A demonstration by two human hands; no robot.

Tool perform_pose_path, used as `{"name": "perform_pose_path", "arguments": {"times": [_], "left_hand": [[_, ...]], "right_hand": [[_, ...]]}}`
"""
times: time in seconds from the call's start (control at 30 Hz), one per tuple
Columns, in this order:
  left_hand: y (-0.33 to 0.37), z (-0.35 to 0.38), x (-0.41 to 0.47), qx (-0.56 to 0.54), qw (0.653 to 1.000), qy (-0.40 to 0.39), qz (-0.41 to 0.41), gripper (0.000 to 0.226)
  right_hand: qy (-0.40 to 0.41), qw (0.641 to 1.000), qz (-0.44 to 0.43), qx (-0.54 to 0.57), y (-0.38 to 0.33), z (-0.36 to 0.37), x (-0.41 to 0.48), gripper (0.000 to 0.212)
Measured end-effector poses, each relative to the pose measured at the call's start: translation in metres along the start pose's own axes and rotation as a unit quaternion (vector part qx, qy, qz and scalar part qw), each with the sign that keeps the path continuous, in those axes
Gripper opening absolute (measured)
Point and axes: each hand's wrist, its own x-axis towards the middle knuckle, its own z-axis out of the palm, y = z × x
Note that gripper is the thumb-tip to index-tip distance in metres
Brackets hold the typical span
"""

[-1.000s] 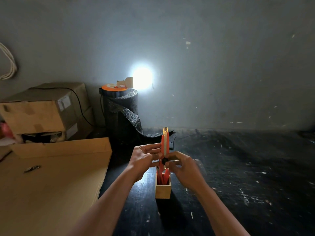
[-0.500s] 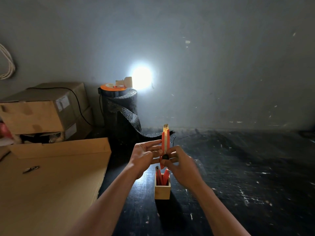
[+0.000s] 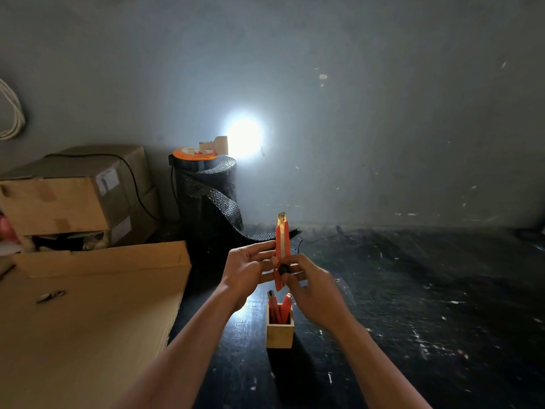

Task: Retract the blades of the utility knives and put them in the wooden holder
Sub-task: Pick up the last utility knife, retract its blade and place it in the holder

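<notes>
Dark scuffed tabletop [image 3: 413, 305] filled the lower frame; my left hand [image 3: 247, 270] and right hand [image 3: 315, 293] clamped the orange utility knife [image 3: 281, 249] upright, blade up, above the wooden holder [image 3: 279, 332] at centre.

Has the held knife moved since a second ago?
Yes. The knife has risen clear of the holder; earlier its lower end overlapped the holder's mouth. Both hands grip it.

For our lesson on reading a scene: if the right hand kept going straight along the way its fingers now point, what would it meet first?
The right hand points up-left, and its fingers already touch the orange utility knife; just beyond it sits the left hand.
</notes>
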Motion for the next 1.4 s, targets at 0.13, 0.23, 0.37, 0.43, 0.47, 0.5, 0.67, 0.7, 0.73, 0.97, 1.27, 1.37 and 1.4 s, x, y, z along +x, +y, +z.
{"name": "perform_pose_path", "arguments": {"times": [0.13, 0.23, 0.37, 0.43, 0.47, 0.5, 0.67, 0.7, 0.73, 0.97, 1.27, 1.37, 1.4], "left_hand": [[0.0, 0.001, 0.0, 0.0, 1.0, 0.002, -0.001, 0.035], [-0.003, 0.002, -0.001, -0.002, 1.0, 0.003, -0.012, 0.036], [-0.004, 0.0, 0.002, -0.011, 1.0, 0.005, -0.015, 0.036], [-0.004, 0.0, 0.003, -0.013, 1.0, 0.003, -0.015, 0.035], [-0.004, 0.0, 0.003, -0.014, 1.0, 0.003, -0.017, 0.036], [-0.004, 0.0, 0.004, -0.013, 1.0, 0.003, -0.018, 0.036], [-0.013, -0.001, 0.007, -0.022, 0.999, 0.002, -0.03, 0.038], [-0.014, -0.002, 0.007, -0.025, 0.999, 0.002, -0.032, 0.037], [-0.015, -0.002, 0.007, -0.028, 0.999, 0.002, -0.035, 0.037], [-0.021, -0.005, 0.01, -0.035, 0.998, -0.002, -0.045, 0.035], [-0.054, -0.011, 0.012, -0.002, 0.997, -0.033, -0.075, 0.035], [-0.068, -0.011, 0.016, 0.004, 0.995, -0.039, -0.089, 0.035], [-0.073, -0.012, 0.018, 0.004, 0.995, -0.039, -0.093, 0.035]], "right_hand": [[-0.001, 1.0, 0.015, 0.014, 0.001, 0.001, 0.003, 0.026], [0.005, 1.0, 0.016, 0.015, 0.001, 0.002, 0.003, 0.025], [0.006, 1.0, -0.001, 0.01, 0.001, 0.002, 0.002, 0.022], [0.012, 1.0, -0.008, 0.003, 0.003, 0.003, 0.002, 0.022], [0.014, 1.0, -0.005, 0.003, 0.004, 0.004, 0.003, 0.022], [0.016, 1.0, 0.002, 0.005, 0.004, 0.005, 0.004, 0.022], [0.023, 0.999, 0.024, 0.02, 0.008, 0.008, 0.007, 0.022], [0.021, 0.999, 0.024, 0.019, 0.008, 0.008, 0.007, 0.022], [0.018, 0.999, 0.023, 0.016, 0.008, 0.008, 0.007, 0.023], [0.022, 0.999, 0.021, 0.044, 0.013, 0.01, 0.008, 0.02], [0.034, 0.991, 0.057, 0.112, 0.03, 0.012, 0.032, 0.044], [0.033, 0.988, 0.066, 0.137, 0.038, 0.014, 0.038, 0.03], [0.031, 0.986, 0.069, 0.146, 0.04, 0.015, 0.039, 0.026]]}}
